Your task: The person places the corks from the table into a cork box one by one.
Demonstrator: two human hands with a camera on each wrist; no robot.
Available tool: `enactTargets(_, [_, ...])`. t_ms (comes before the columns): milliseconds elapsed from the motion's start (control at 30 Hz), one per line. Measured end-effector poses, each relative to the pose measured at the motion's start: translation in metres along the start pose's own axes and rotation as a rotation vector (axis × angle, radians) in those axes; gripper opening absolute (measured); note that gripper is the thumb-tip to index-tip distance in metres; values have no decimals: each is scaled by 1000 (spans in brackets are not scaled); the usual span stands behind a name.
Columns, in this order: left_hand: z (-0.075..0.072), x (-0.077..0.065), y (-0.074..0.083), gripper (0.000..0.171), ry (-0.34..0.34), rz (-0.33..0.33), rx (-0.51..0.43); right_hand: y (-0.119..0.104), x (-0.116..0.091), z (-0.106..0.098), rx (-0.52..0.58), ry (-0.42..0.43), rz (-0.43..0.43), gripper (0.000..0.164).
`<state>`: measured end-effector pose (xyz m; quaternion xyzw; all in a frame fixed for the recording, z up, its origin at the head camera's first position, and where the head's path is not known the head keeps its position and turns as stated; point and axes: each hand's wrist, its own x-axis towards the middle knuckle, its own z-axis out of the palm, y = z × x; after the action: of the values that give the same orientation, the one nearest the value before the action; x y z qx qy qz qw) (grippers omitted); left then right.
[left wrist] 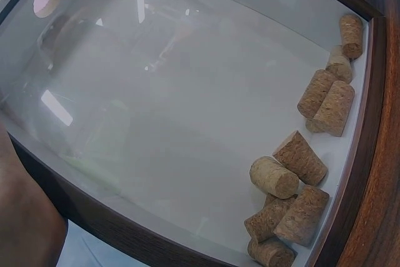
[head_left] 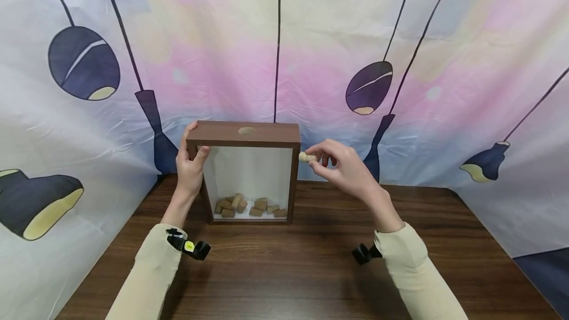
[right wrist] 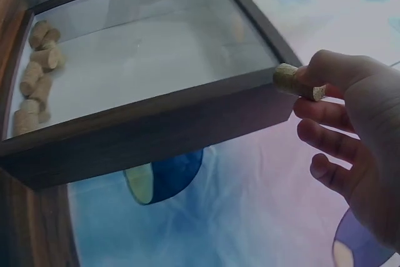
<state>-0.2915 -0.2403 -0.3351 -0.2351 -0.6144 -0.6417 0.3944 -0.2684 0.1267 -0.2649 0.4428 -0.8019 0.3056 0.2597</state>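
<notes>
A brown wooden shadow box (head_left: 243,135) with a clear front stands upright on the table, a round hole (head_left: 247,131) in its top. Several corks (left wrist: 302,211) lie in a loose row along its bottom, seen through the pane. My left hand (head_left: 190,167) grips the box's upper left corner, thumb over the front edge. Beside the upper right corner, my right hand (head_left: 340,164) pinches a single cork (right wrist: 294,81) between thumb and index finger, the other fingers loosely bent. In the right wrist view that cork overlaps the box's corner.
The dark wood-grain table (head_left: 320,265) extends in front of the box and to both sides. A fabric backdrop (head_left: 320,38) printed with hanging lamps rises close behind the box. Black wrist cameras (head_left: 366,253) sit on both sleeves.
</notes>
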Motion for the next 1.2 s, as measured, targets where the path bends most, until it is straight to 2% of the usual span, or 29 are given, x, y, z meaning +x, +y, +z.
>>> enactTargets(133, [-1, 0, -2, 71, 2, 13, 7, -7, 11, -5, -11, 13, -39, 17])
enactTargets(367, [-1, 0, -2, 71, 2, -3, 22, -22, 38, -8, -30, 51, -104, 17])
enactTargets(567, [-1, 1, 0, 71, 6, 4, 17, -35, 65, -2, -51, 15, -131, 17])
enactTargets(800, [-2, 0, -3, 72, 7, -3, 32, -38, 85, 8, -42, -52, -112, 17])
enactTargets(1200, [-2, 0, -3, 72, 3, 5, 31, -38, 99, 18, -59, -151, -37, 19])
